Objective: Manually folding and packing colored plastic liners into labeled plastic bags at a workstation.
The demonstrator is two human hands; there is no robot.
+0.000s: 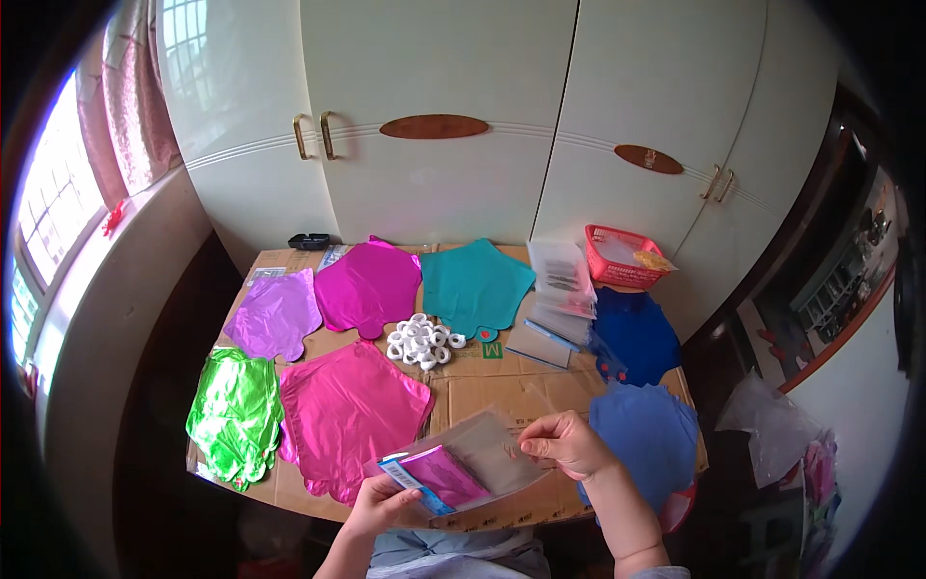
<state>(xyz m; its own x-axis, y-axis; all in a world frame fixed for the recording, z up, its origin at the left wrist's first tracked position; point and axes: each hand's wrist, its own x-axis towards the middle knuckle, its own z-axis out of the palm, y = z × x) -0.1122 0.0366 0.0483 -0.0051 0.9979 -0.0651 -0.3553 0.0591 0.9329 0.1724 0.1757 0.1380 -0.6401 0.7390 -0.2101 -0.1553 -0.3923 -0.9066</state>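
Observation:
Over the near edge of the cardboard-covered table, a clear plastic bag [502, 452] is stretched between my two hands. Inside it lie a folded purple-pink foil piece [453, 475] and a blue-and-white card [413, 484]. The fingers of my left hand [379, 504] are closed on the card end of the bag. At the other end, my right hand [571, 446] pinches the bag's clear edge. Nearest my left hand lies a large flat pink foil balloon [355, 410]. Beside my right forearm is a stack of blue star-shaped foil balloons [644, 434].
Purple [275, 314], magenta [369, 285], teal [477, 285], green [233, 410] and dark blue foil balloons [639, 333] ring the cardboard [492, 391]. White ring-shaped rolls [422, 341] are heaped centrally. Clear bags [561, 278] lie near a red basket [622, 253]. Cabinets [434, 183] stand behind.

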